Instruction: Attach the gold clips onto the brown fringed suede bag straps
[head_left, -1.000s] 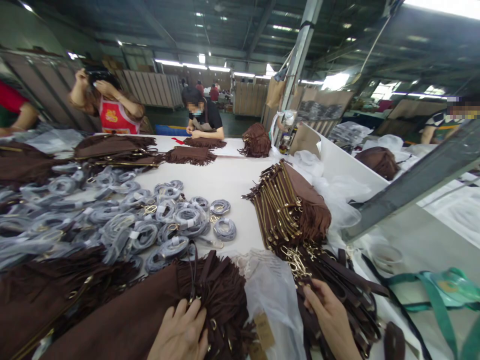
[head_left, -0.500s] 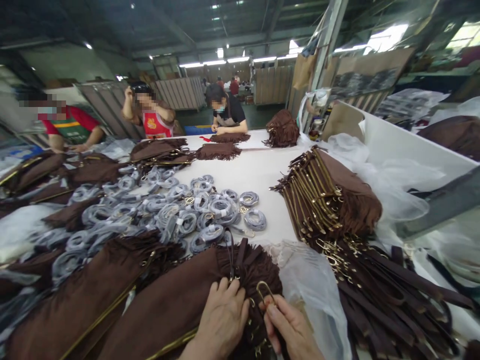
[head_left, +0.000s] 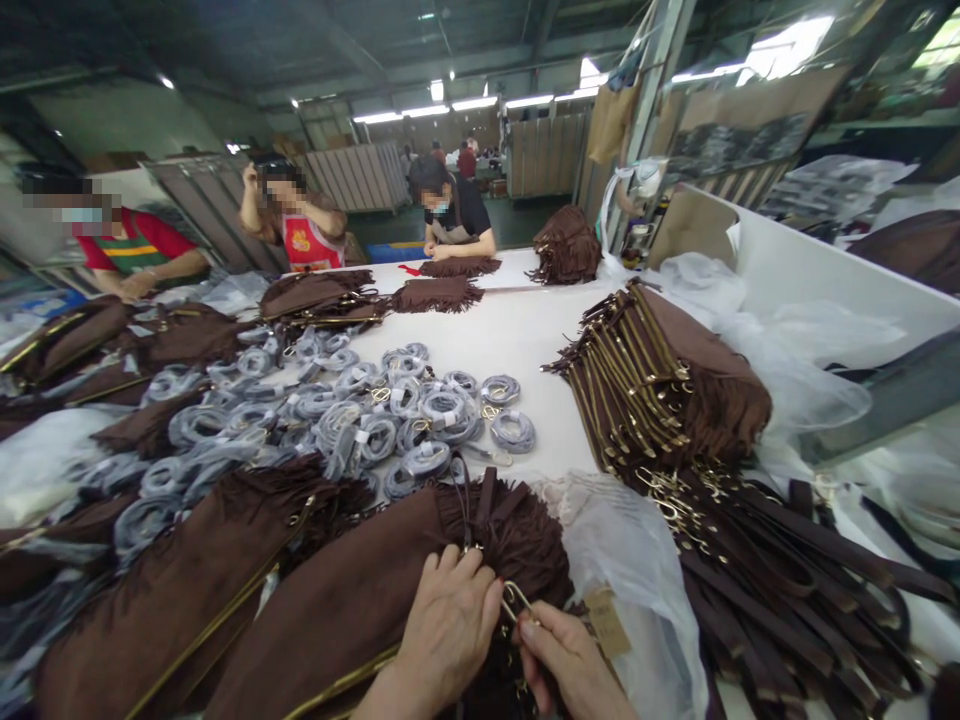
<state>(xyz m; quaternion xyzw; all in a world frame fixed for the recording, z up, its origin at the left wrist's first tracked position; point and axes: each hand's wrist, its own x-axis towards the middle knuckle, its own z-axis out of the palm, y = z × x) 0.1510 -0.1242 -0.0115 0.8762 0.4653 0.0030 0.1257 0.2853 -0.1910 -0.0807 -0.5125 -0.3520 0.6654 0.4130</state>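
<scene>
A brown fringed bag (head_left: 352, 590) with a gold zipper lies flat before me. My left hand (head_left: 450, 620) rests on its fringed end, fingers curled in around the bag's edge. Between the thumb and fingers of my right hand (head_left: 559, 650) is a gold snap hook (head_left: 517, 600), its loop close to my left fingertips. Whether the hook touches a ring on the bag is hidden by my fingers. A thin dark wrist loop (head_left: 463, 495) stands up from the bag just beyond my left hand. More gold hardware shows dimly below, between my hands.
Coiled straps in clear plastic (head_left: 375, 440) cover the table's left middle. Stacked brown bags (head_left: 675, 390) stand right, above a heap of brown straps with gold hooks (head_left: 780, 580). A clear plastic bag (head_left: 630, 590) lies beside my right hand. Several people work across the table.
My right hand has moved the snap hook left, up against my left fingertips, and the hook has tilted. My left hand stays on the bag. The view has shifted slightly.
</scene>
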